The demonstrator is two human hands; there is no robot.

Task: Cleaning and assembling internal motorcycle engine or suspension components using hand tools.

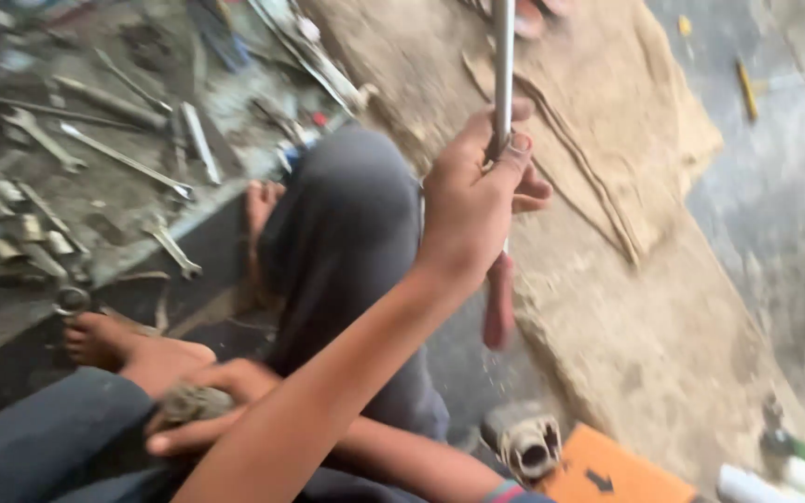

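Item, in hand: I see the right hand (472,200) closed around a metal rod (503,65), held upright over sacking (607,140). Left hand (202,405) grips a dirty round part (193,402) at the lap. Wrenches (123,158) lie unused; work mid-way, I judge.

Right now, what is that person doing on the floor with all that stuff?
A person sits on the floor. Their right hand grips a long metal rod with a red handle end, held upright over a sheet of burlap sacking. Their left hand rests low by the knee, cupped around a small dirty round part. Wrenches and other tools lie scattered at the left, and a grey metal fitting sits nearby.
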